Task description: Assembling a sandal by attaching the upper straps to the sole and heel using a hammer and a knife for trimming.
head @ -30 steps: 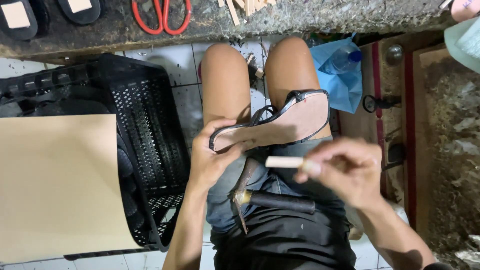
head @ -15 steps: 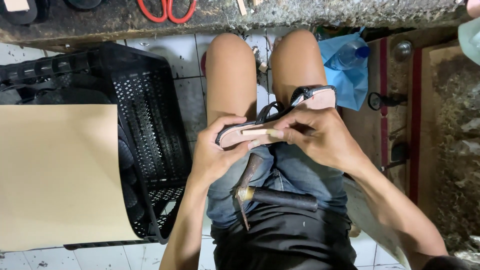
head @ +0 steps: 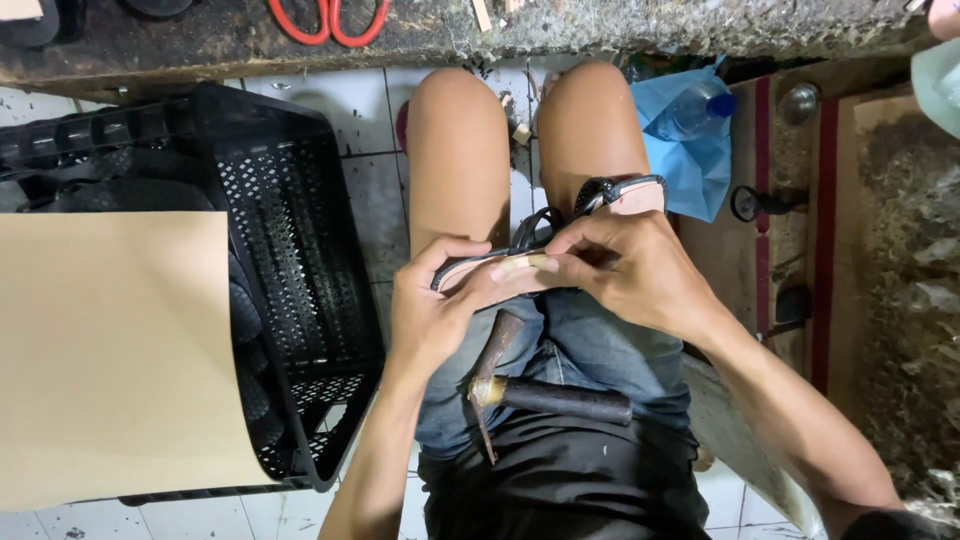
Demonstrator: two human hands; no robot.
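A black strappy sandal (head: 620, 195) with a pinkish insole lies across my lap, above my denim shorts. My left hand (head: 430, 310) grips its near end from below. My right hand (head: 625, 270) pinches a small pale strip (head: 525, 263) and presses it against the sandal's insole, right by my left thumb. A hammer (head: 540, 390) with a dark handle and a rusty head rests on my lap just under both hands.
A black plastic crate (head: 290, 290) stands at my left with a sheet of tan cardboard (head: 110, 350) over it. Red-handled scissors (head: 325, 20) lie on the rough bench edge ahead. A blue bag with a plastic bottle (head: 695, 110) sits by my right knee.
My right hand brought the pale strip from mid-air above my lap up onto the sandal. The sandal has been pulled closer, and both hands now meet on it.
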